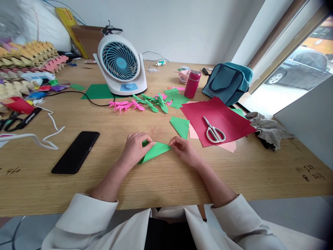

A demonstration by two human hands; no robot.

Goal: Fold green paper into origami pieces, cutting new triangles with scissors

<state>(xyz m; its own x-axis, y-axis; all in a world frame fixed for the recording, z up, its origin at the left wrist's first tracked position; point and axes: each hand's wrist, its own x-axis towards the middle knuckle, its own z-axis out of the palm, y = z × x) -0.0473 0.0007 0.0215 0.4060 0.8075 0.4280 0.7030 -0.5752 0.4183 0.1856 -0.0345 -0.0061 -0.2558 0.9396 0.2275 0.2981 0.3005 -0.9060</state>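
A green sheet of paper [156, 152], bent over into a fold, lies on the table between my hands. My left hand [137, 147] pinches its upper left part between thumb and fingers. At the paper's right tip, my right hand [183, 149] grips the corner with its fingertips. Just beyond my right hand lies a flat green paper piece [181, 126]. Farther back are green paper cut-outs [153, 101] and pink paper cut-outs [126, 105] in a loose pile.
White-handled scissors [214, 132] rest on red sheets [223, 114] to the right. A black phone [76, 152] lies left. Behind stand a white fan [121, 66], a red flask [192, 84] and a blue bag [227, 82]. Egg trays [26, 57] are stacked far left.
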